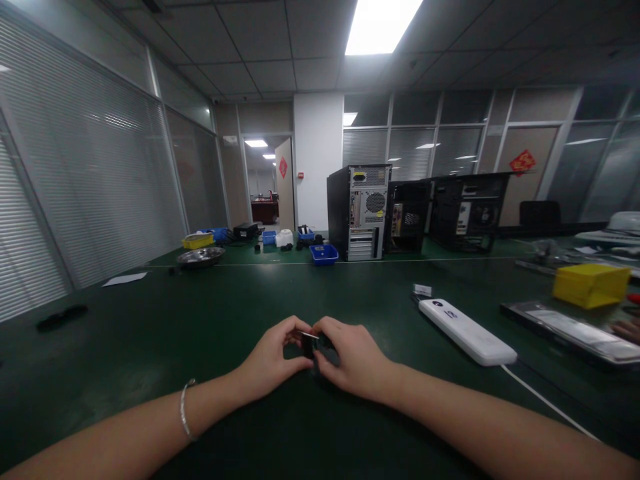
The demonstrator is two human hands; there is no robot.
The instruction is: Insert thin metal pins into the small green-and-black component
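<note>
I take the green table (150,333) as landmark; it fills the lower view and bears all else. At its far side stands an upright black computer tower (359,212), rear panel toward me, with two more open black cases (453,210) to its right. Right of the table's middle lies a long white power strip (466,331), its white cable (545,400) trailing toward the near edge. Farther right sits a yellow bin (591,284). Before the tower rests a small blue tray (323,253); toward the far left of the table lie a round metal dish (201,257) and a yellow tray (198,241). At the near middle of the table, my left hand (270,360), a bracelet (186,413) on its wrist, and my right hand (350,357) meet, fingers of both closed together on a small dark part (310,343) with a pale upper edge, held just above the tabletop. What the part is, I cannot tell.
</note>
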